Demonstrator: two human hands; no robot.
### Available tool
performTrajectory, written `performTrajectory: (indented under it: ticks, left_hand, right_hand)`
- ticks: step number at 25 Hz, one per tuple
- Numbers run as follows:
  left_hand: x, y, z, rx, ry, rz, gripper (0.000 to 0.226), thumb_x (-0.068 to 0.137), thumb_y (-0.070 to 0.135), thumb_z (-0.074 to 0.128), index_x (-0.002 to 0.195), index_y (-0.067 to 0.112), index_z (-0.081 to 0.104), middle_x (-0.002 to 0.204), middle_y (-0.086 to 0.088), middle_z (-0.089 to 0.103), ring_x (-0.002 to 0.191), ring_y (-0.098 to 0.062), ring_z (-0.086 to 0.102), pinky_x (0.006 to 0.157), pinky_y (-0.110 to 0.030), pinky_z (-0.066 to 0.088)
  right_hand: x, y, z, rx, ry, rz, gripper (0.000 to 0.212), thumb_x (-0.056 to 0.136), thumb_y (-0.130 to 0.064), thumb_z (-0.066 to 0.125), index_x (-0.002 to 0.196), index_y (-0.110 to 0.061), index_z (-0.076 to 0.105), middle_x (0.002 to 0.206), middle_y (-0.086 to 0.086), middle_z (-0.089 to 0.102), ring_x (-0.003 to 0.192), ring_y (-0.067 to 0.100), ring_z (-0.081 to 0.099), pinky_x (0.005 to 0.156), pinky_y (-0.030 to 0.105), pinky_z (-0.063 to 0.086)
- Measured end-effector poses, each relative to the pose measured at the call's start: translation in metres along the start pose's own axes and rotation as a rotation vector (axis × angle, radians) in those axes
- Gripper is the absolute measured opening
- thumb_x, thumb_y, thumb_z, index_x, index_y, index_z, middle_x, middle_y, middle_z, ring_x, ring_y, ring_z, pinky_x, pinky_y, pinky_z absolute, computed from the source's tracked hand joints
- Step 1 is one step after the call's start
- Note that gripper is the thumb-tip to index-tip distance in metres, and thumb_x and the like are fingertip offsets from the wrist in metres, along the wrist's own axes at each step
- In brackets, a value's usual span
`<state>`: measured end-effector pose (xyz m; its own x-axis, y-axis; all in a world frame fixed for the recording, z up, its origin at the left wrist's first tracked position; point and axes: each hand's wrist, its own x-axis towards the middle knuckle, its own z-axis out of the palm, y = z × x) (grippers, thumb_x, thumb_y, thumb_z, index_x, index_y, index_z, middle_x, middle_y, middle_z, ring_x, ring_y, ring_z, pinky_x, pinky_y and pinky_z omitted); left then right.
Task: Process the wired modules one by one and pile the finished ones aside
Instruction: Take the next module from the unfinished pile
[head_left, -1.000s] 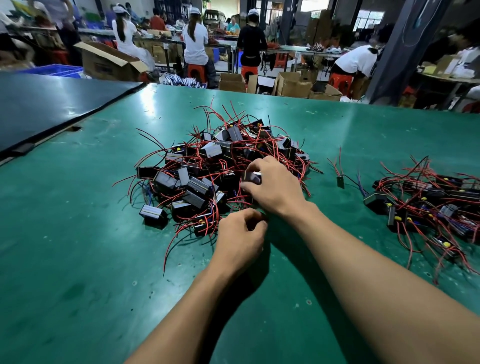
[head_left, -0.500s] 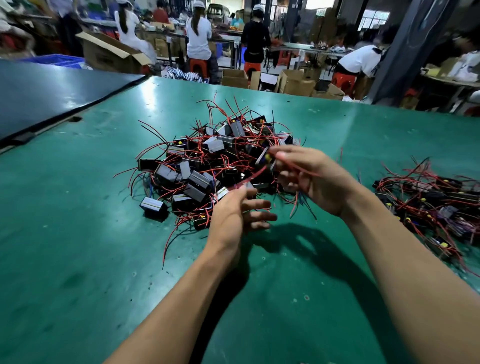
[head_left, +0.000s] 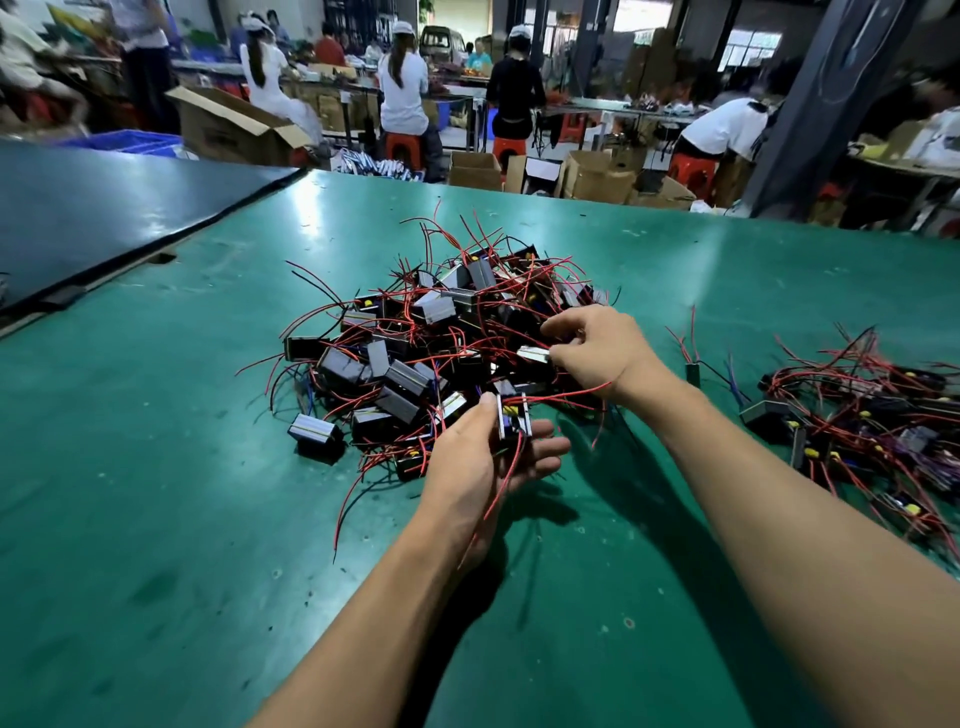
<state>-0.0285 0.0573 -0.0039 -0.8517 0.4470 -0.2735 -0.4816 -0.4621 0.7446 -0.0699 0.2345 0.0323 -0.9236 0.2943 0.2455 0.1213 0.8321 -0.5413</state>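
Note:
A heap of small black wired modules (head_left: 415, 353) with tangled red leads lies in the middle of the green table (head_left: 156, 519). My left hand (head_left: 483, 462) is palm-up at the heap's near edge and holds one module (head_left: 513, 420) between thumb and fingers; its red wires trail over my palm and toward my right wrist. My right hand (head_left: 602, 348) is at the heap's right side, fingers curled, pinching a silver-topped module (head_left: 535, 355). A second pile of modules (head_left: 857, 415) with yellow spots lies at the right.
A single loose part with wires (head_left: 693, 371) sits between the two piles. A dark panel (head_left: 104, 208) borders the table at the left. Beyond the far edge stand cardboard boxes (head_left: 597, 176), red stools and several people at other benches.
My right hand lifted a module out of the heap and went back to the heap's right side. My left hand opened, turned palm-up and now holds a module.

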Motion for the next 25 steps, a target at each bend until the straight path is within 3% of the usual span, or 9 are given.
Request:
performTrajectory:
  ticks: [3,6,10,14,17,21,25]
  left_hand:
    - [0.001,-0.001,0.000,0.062,0.019,-0.070,0.043,0.105,0.028,0.041,0.125,-0.009,0.048,0.098,-0.030,0.068,0.068,-0.034,0.072,0.062,-0.038,0.060]
    - [-0.001,0.000,-0.002,0.109,0.006,-0.064,0.026,0.102,0.015,0.045,0.125,0.003,0.050,0.096,-0.027,0.068,0.067,-0.035,0.072,0.066,-0.040,0.060]
    - [-0.004,-0.002,-0.003,0.147,-0.037,-0.037,0.014,0.101,0.010,0.047,0.111,0.002,0.053,0.083,-0.022,0.069,0.064,-0.034,0.070,0.057,-0.039,0.060]
    - [-0.002,-0.009,-0.002,0.182,-0.042,0.010,0.016,0.101,0.011,0.049,0.103,-0.003,0.056,0.086,-0.023,0.063,0.061,-0.031,0.066,0.055,-0.037,0.059]
    - [-0.003,-0.011,-0.004,0.212,-0.034,0.058,0.015,0.099,0.010,0.053,0.092,-0.002,0.059,0.076,-0.018,0.060,0.054,-0.029,0.061,0.052,-0.034,0.056]
    - [-0.007,-0.007,-0.008,0.246,-0.053,0.063,0.015,0.098,0.012,0.053,0.103,0.001,0.062,0.075,-0.015,0.062,0.048,-0.022,0.057,0.043,-0.025,0.048]
    - [-0.012,-0.005,-0.008,0.239,-0.108,0.044,0.023,0.100,0.020,0.049,0.110,0.001,0.059,0.078,-0.013,0.068,0.049,-0.019,0.055,0.044,-0.024,0.043]
  right_hand:
    - [0.003,0.002,0.018,-0.338,-0.045,-0.016,0.044,0.083,-0.028,0.070,0.125,-0.017,0.066,0.117,0.011,0.067,0.109,0.031,0.062,0.091,0.035,0.051]
    - [-0.003,0.001,0.030,-0.445,0.061,-0.021,0.040,0.086,-0.033,0.066,0.124,-0.024,0.066,0.115,0.009,0.067,0.112,0.034,0.060,0.089,0.040,0.050]
    - [-0.005,-0.002,0.013,-0.101,0.143,0.101,0.031,0.083,-0.035,0.069,0.112,-0.025,0.074,0.108,0.003,0.074,0.105,0.025,0.065,0.090,0.036,0.053]
    - [-0.019,-0.001,-0.014,0.285,0.215,0.168,0.014,0.081,-0.026,0.078,0.094,-0.022,0.077,0.082,-0.002,0.072,0.080,0.012,0.064,0.071,0.013,0.047]
    - [-0.033,-0.003,-0.035,0.313,0.281,0.132,0.018,0.083,-0.022,0.077,0.101,-0.018,0.077,0.082,-0.003,0.072,0.078,0.011,0.064,0.077,0.024,0.050]
    - [-0.057,0.001,-0.060,0.712,0.323,0.190,0.016,0.090,-0.019,0.072,0.106,-0.018,0.069,0.084,0.005,0.072,0.057,0.011,0.063,0.052,0.021,0.050]
    - [-0.098,0.024,-0.058,0.977,0.159,0.335,0.012,0.088,-0.025,0.070,0.096,-0.016,0.067,0.077,-0.001,0.074,0.056,0.011,0.062,0.053,0.021,0.050]
